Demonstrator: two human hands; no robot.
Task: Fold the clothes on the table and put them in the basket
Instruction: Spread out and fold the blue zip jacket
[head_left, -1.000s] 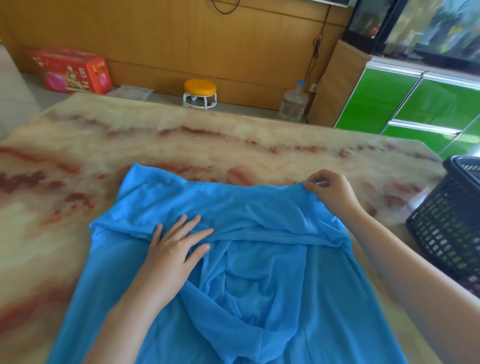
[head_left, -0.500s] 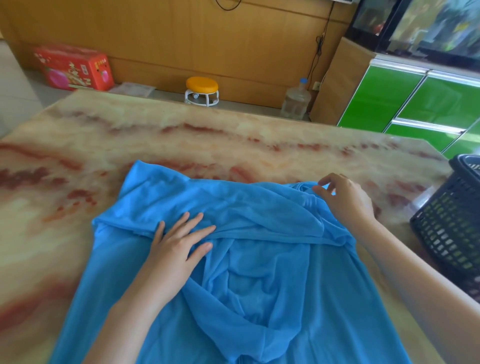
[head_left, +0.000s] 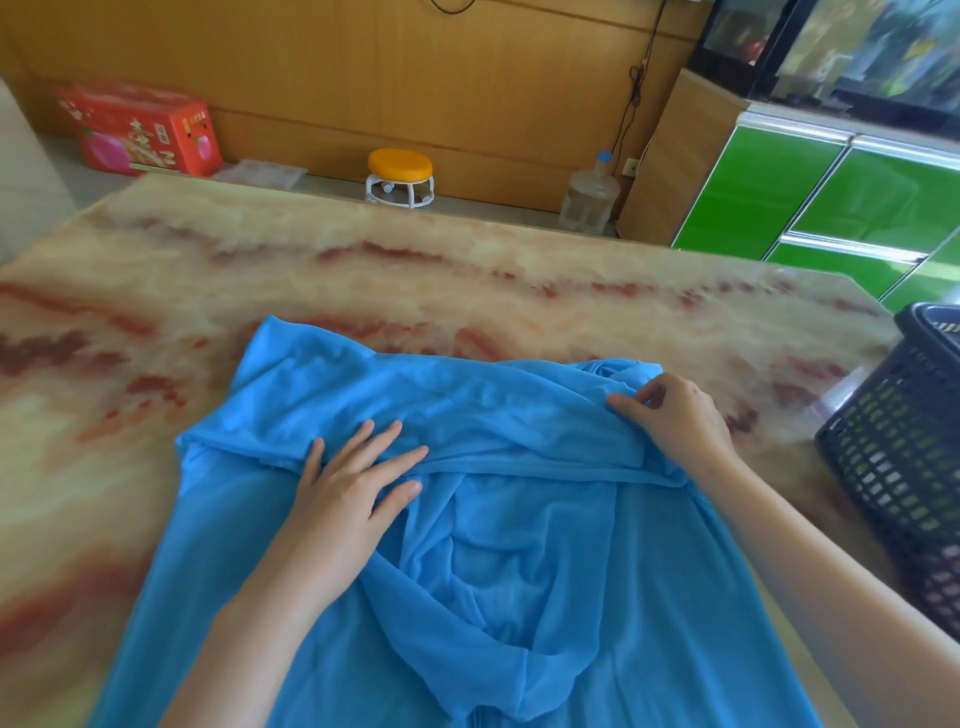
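1. The blue garment (head_left: 519, 519) lies spread on the table (head_left: 363, 270), left of the basket (head_left: 904, 457), its far part folded back.
2. Farther from the basket, the left hand (head_left: 348, 499) presses it with straight, spread fingers.
3. Nearer the basket, the right hand (head_left: 675, 415) pinches the bunched corner in curled fingers.
4. Best, I judge: anchor with the flat palm and draw that corner basketward until the fold runs straight.
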